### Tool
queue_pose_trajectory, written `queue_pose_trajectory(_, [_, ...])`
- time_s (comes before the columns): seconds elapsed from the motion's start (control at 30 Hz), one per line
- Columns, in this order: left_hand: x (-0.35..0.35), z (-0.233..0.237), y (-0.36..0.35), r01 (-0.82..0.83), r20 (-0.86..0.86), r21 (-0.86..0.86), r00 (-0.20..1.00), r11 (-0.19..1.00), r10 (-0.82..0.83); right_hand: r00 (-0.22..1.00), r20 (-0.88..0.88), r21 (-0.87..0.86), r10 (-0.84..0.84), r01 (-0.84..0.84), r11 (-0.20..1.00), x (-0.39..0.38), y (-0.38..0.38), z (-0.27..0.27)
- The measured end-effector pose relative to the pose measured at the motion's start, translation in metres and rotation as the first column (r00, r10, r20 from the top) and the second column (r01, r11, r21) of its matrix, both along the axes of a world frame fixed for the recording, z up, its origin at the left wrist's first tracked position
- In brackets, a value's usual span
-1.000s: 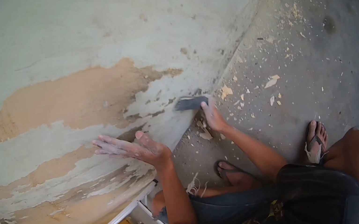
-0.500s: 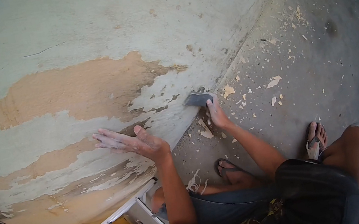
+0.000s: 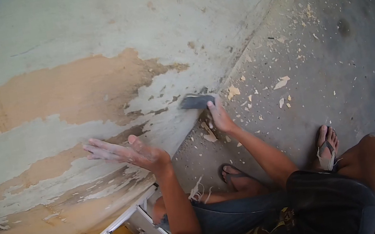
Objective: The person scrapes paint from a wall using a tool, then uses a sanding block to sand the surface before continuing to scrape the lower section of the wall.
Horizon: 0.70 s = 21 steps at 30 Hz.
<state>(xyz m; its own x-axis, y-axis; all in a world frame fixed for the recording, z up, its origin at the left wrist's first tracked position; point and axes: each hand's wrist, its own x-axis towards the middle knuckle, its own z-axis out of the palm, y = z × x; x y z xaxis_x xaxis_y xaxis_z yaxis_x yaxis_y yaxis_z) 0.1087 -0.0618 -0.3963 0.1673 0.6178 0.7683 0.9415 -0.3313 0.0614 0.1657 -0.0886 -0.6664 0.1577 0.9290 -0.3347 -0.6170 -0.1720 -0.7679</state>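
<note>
Building work site; type of building indeterminate. Diagnostic features: a pale green painted wall [image 3: 131,17], peeled away in broad, ragged tan patches [image 3: 69,92]; a grey concrete floor [image 3: 363,72] strewn with loose paint flakes [image 3: 282,82]; and a metal ladder [image 3: 120,221] near the wall.

Tool [image 3: 198,102] in right hand [image 3: 221,118] before the wall [image 3: 83,30], flakes [image 3: 282,82] on the floor [image 3: 368,101] (ladder [image 3: 118,221] lower left)
</note>
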Motion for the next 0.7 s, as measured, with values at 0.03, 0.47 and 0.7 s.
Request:
queue_pose_trajectory(0.03, [0.002, 0.001, -0.004, 0.008, 0.016, 0.004, 1.000, 1.000, -0.008, 0.998, -0.056, 0.064, 0.020, -0.016, 0.998, -0.004, 0.002, 0.011])
queue_pose_trajectory(0.47, [0.001, 0.003, -0.007, 0.024, 0.064, 0.004, 0.998, 1.000, -0.024, 0.996, 0.056, 0.145, -0.075, 0.066, 0.987, 0.003, 0.016, 0.013])
queue_pose_trajectory(0.7, [-0.001, 0.010, -0.003, 0.029, 0.031, 0.056, 0.999, 0.998, -0.031, 0.998, -0.026, -0.014, -0.064, 0.064, 0.998, -0.002, 0.001, -0.001])
